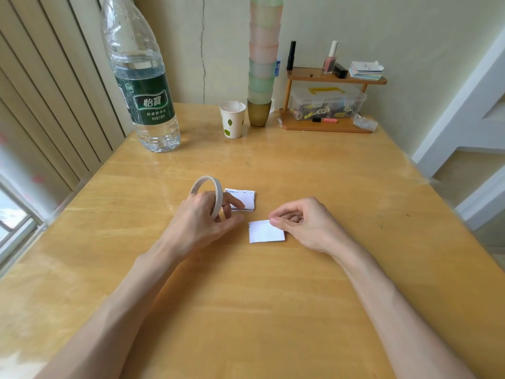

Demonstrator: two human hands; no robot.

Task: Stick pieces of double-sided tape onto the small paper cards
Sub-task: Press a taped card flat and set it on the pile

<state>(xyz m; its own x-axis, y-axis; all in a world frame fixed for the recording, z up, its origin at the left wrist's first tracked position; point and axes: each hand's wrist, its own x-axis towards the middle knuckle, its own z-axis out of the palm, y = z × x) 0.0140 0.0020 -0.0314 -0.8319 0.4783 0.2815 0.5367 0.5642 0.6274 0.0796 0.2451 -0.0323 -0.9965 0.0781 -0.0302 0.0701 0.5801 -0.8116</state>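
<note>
Steadily, my left hand (199,217) grips the tape roll (219,194); my right hand (303,222) pinches the card (265,233) under its thumb, best kept flat.

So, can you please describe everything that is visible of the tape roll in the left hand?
The tape roll is a thin, pale cream ring with a wide open middle, so little tape seems left. It looks papery. It is held up on edge, slightly tilted. The left hand grips its lower part, fingers apparently passing through the ring. It sits just left of the small stack of cards, seemingly not touching it.
</note>
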